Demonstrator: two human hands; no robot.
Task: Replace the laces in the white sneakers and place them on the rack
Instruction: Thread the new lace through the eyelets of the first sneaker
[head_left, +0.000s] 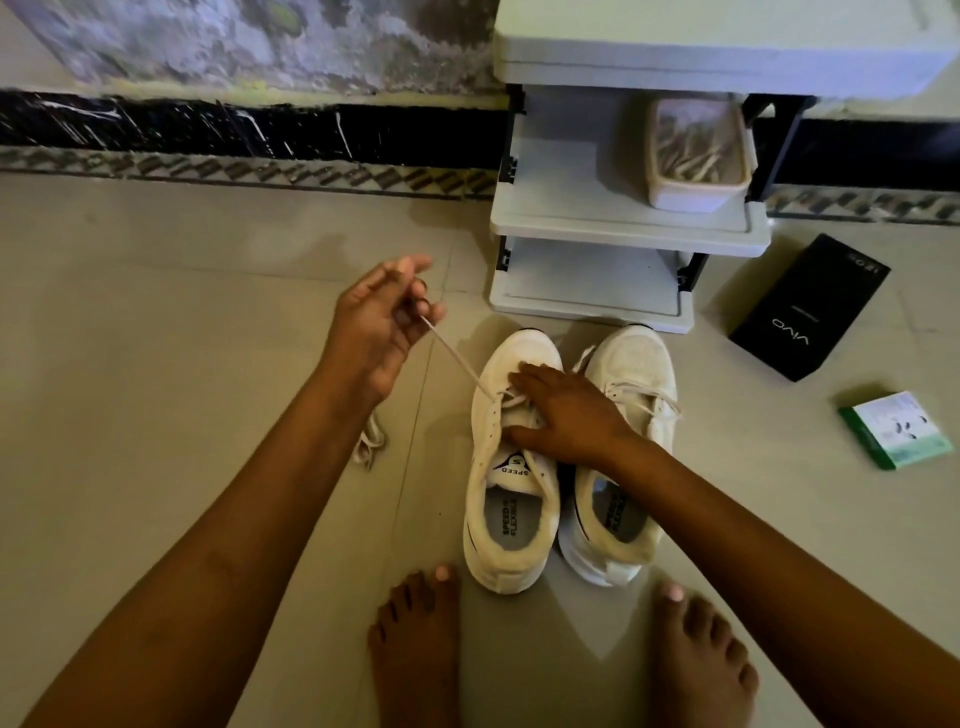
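Sneakers, white, stand as a pair on the tiled floor (156, 312) just in front of the grey rack (623, 228), toes toward it. The left sneaker (511, 519) has a lace (457, 358) running taut from its upper eyelets, away from the rack's side, to the left hand (376, 327), whose fingers (415, 306) pinch the lace end above the floor. The right hand (563, 410) rests on the tongue and eyelets of this sneaker, its fingers straight and spread, pressing down. The right sneaker (631, 395) touches its partner's side and lies below the rack's right half; its lace is threaded through it, loose over the tongue. Another lace (370, 441) lies bunched on the floor, on the far side of the left forearm from the sneakers. A tub (696, 156) of pale strips sits on the rack's middle shelf. To the right of the rack lie a black box (810, 309) and, nearer the person, a green-and-white packet (896, 428). Two bare feet (415, 649) rest on the floor just behind the sneakers' heels.
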